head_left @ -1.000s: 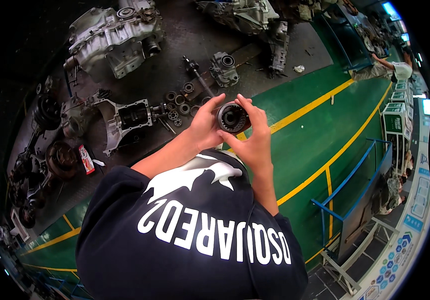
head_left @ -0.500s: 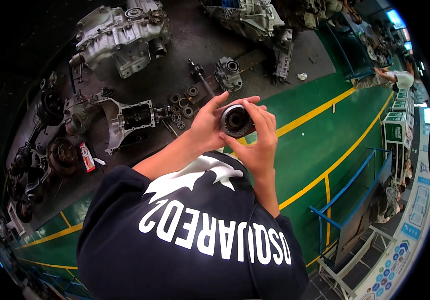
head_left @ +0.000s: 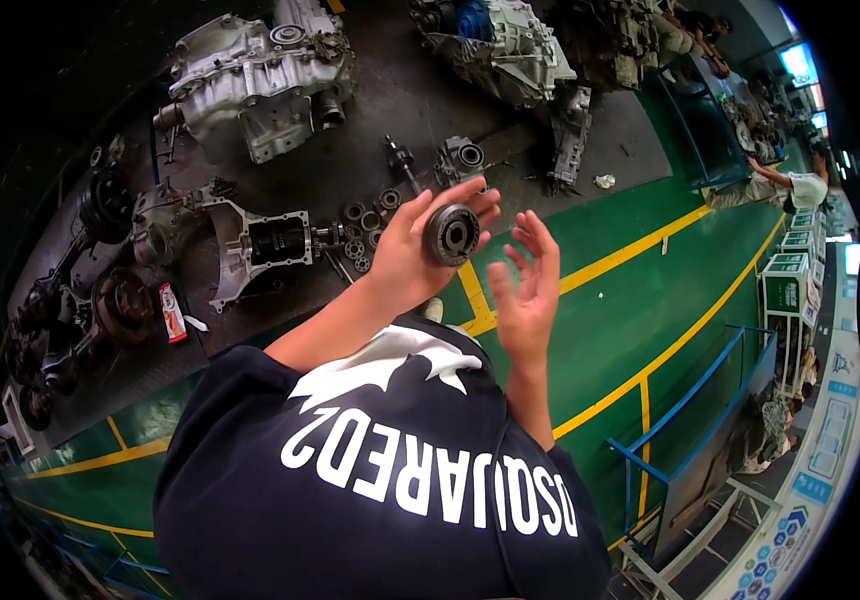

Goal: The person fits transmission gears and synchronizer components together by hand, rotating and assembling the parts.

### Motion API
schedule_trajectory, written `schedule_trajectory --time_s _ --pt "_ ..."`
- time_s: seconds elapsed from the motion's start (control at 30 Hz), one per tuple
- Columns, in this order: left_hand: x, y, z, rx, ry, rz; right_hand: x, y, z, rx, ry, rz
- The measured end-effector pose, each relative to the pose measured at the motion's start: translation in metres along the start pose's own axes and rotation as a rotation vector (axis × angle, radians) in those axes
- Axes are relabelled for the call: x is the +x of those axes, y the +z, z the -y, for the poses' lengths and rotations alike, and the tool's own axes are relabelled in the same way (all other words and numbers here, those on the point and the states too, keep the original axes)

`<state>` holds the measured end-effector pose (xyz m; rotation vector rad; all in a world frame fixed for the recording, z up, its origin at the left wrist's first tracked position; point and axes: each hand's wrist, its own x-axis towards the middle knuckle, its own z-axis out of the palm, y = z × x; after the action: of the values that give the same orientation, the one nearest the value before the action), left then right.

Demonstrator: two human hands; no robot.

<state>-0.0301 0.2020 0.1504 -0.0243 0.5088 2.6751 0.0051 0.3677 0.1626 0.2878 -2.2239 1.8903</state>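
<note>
Up at chest height, over the green floor [head_left: 590, 330] w/ yellow lines, sits a dark round gear hub [head_left: 450, 233], pinched by the left hand [head_left: 420, 250], fingers curled round its rim. Right hand [head_left: 527, 290] is just beside it, not touching, fingers spread, palm toward the part. Below on the dark mat [head_left: 390, 90]: small bearing rings [head_left: 365, 228], a shaft [head_left: 402, 163], an open housing [head_left: 250, 245], a big gearbox casing [head_left: 255, 75].

A small red-and-white packet [head_left: 172, 312] lies at left; green-and-white boxes [head_left: 782, 290] stand stacked at right.
</note>
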Motion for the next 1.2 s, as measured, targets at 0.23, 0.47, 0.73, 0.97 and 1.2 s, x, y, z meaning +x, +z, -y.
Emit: schedule_trajectory --time_s 0.23,0.47,0.73,0.97,1.2 --pt "-0.005 0.024 -0.001 1.867 0.558 0.345 0.016 0.031 0.005 1.383 0.662 0.044" --pt "-0.014 0.015 -0.009 1.669 0.639 0.064 0.001 0.004 -0.051 1.669 0.73 -0.12" --pt "-0.019 0.025 -0.013 1.648 0.803 0.129 0.008 0.004 -0.034 1.577 0.512 -0.034" --pt "-0.008 0.008 -0.008 -0.155 -0.296 -0.087 0.024 0.018 0.011 0.061 -0.304 0.11" --pt "-0.015 -0.014 -0.017 -0.425 -0.124 0.032 0.025 0.053 0.02 -0.219 -0.351 0.009"
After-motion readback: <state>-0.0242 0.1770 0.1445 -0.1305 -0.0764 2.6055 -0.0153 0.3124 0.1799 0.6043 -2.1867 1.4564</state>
